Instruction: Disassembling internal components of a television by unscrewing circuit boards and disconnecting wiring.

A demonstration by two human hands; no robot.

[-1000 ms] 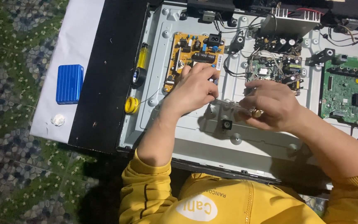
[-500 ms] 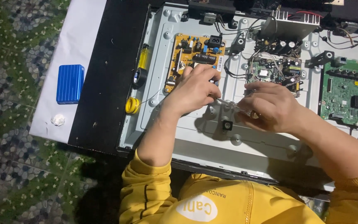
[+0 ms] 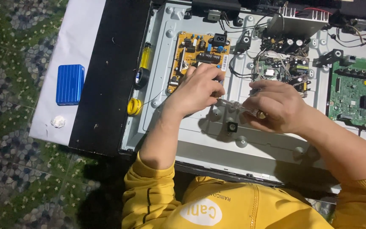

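Your two hands work over the open metal back panel (image 3: 200, 135).
Your left hand (image 3: 198, 89) pinches the tip of a clear-handled screwdriver (image 3: 238, 107) beside the yellow circuit board (image 3: 191, 53); your right hand (image 3: 276, 106) is closed around its handle.

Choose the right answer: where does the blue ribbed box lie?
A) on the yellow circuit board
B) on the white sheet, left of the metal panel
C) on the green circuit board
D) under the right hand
B: the blue ribbed box lies on the white sheet, well left of the metal panel where both hands work.
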